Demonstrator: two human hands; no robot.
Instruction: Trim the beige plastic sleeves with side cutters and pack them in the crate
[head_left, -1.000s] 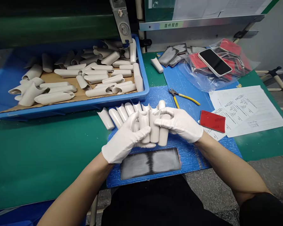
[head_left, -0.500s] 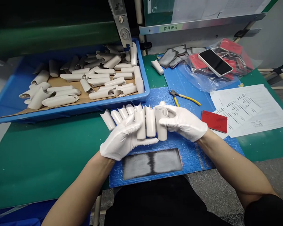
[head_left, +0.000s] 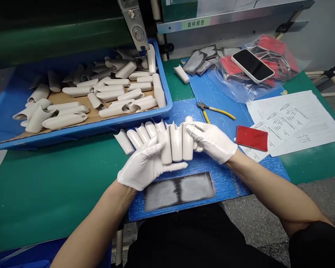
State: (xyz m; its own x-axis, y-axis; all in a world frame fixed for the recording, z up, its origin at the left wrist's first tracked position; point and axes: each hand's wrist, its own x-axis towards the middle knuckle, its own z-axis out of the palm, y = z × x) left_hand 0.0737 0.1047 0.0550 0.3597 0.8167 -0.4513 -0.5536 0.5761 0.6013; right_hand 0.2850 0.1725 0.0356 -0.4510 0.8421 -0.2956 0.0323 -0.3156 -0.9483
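The white-gloved left hand (head_left: pixel 141 163) is cradling glossy white plastic-looking tubes (head_left: pixel 176 145), twelve o'clock from the grey-black flat sheet (head_left: pixel 162 192); the white-gloved right hand (head_left: pixel 213 140) is pinching one; gentle pressure should be keeping them aligned.

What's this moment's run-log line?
left hand: holding white parts | right hand: holding rightmost part | dark pad: on blue mat | bin: more white parts
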